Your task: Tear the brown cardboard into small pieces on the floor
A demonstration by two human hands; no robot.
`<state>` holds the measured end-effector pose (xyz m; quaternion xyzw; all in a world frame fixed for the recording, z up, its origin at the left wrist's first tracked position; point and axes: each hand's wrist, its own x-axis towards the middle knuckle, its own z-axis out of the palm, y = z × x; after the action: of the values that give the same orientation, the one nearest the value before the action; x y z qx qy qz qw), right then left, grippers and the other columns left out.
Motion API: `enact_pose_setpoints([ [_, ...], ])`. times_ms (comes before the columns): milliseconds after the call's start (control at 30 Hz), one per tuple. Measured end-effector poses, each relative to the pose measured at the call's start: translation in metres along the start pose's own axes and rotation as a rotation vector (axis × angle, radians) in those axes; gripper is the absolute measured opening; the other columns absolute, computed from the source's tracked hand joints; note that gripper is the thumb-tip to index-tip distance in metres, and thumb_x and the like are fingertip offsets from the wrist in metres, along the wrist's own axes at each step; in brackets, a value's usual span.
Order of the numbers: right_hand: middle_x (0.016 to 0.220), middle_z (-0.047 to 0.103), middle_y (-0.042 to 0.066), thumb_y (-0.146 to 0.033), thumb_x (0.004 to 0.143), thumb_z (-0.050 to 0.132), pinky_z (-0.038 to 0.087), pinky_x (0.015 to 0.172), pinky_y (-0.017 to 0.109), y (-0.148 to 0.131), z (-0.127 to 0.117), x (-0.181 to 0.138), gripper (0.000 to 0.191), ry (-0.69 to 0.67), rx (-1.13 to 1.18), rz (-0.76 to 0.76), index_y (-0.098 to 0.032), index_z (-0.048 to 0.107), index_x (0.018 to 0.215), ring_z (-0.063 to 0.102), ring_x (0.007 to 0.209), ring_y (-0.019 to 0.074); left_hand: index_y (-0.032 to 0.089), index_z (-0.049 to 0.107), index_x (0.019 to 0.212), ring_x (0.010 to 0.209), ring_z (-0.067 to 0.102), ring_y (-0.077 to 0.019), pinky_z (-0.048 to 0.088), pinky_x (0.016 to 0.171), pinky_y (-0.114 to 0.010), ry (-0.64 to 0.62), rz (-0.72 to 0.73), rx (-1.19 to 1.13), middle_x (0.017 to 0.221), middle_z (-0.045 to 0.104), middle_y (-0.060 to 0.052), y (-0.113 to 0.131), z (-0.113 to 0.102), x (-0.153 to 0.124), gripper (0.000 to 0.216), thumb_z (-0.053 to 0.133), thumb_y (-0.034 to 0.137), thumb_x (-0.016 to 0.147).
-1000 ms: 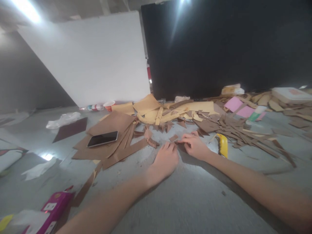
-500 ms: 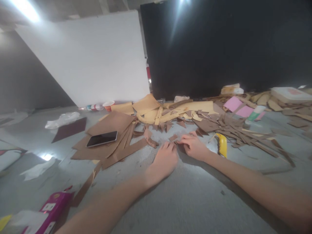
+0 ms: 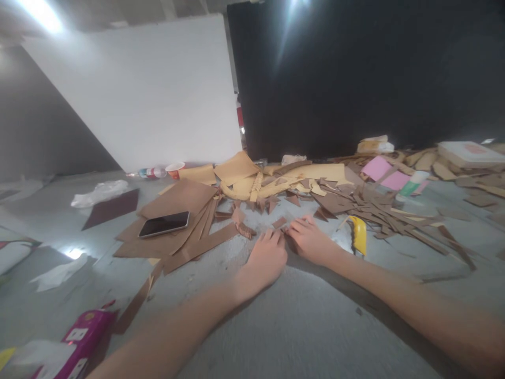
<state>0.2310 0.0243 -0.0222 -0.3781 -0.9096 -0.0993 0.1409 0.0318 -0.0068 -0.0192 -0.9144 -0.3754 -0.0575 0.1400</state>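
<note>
My left hand (image 3: 268, 255) rests on the grey tabletop (image 3: 292, 326) with its fingers curled down. My right hand (image 3: 310, 239) is close beside it, fingers bent and drawn together, the fingertips of both hands nearly meeting. Whatever lies under or between the fingers is hidden. Just beyond the fingertips is a small brown cardboard piece (image 3: 279, 222). To the left of it sits a ridged, curved strip of folded brown card (image 3: 245, 230). A yellow curved tool (image 3: 358, 235) of unclear kind lies to the right of my right hand.
A phone (image 3: 164, 224) lies on stacked brown sheets (image 3: 179, 197) at left. Cardboard strips (image 3: 379, 210) pile up at right, near a green-and-white glue stick (image 3: 414, 184). A paper cup (image 3: 174, 169) stands at the back. A magenta case (image 3: 84, 334) is at lower left.
My right hand has shifted slightly, its fingers lower and more tucked in toward the left hand. The left hand stays almost where it was.
</note>
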Motion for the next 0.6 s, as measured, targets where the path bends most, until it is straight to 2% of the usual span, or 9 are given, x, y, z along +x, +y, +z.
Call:
enact_pose_setpoints([
  [333, 0.099, 0.067, 0.017, -0.013, 0.092, 0.058, 0.032, 0.094, 0.046, -0.016, -0.001, 0.002, 0.016, -0.054, -0.099, 0.036, -0.012, 0.071, 0.101, 0.056, 0.099, 0.0321, 0.007, 0.071, 0.116, 0.110, 0.060, -0.0308, 0.053, 0.094, -0.045, 0.054, -0.062, -0.076, 0.117, 0.069, -0.017, 0.000, 0.004, 0.001, 0.026, 0.052, 0.011, 0.099],
  [500, 0.100, 0.068, 0.018, -0.013, 0.093, 0.059, 0.033, 0.092, 0.048, -0.017, -0.001, 0.003, 0.016, -0.045, -0.122, 0.029, -0.010, 0.072, 0.101, 0.056, 0.099, 0.0334, 0.007, 0.068, 0.124, 0.132, 0.054, -0.0316, 0.048, 0.109, -0.045, 0.111, -0.030, -0.139, 0.131, 0.067, -0.018, -0.003, 0.007, 0.002, 0.030, 0.050, 0.011, 0.099],
  [600, 0.100, 0.068, 0.018, -0.014, 0.094, 0.058, 0.034, 0.092, 0.047, -0.017, -0.001, 0.004, 0.016, -0.051, -0.127, 0.032, -0.010, 0.072, 0.101, 0.056, 0.099, 0.0329, 0.007, 0.066, 0.126, 0.135, 0.054, -0.0304, 0.048, 0.112, -0.044, 0.106, -0.038, -0.194, 0.134, 0.066, -0.018, -0.004, 0.008, 0.003, 0.033, 0.050, 0.011, 0.098],
])
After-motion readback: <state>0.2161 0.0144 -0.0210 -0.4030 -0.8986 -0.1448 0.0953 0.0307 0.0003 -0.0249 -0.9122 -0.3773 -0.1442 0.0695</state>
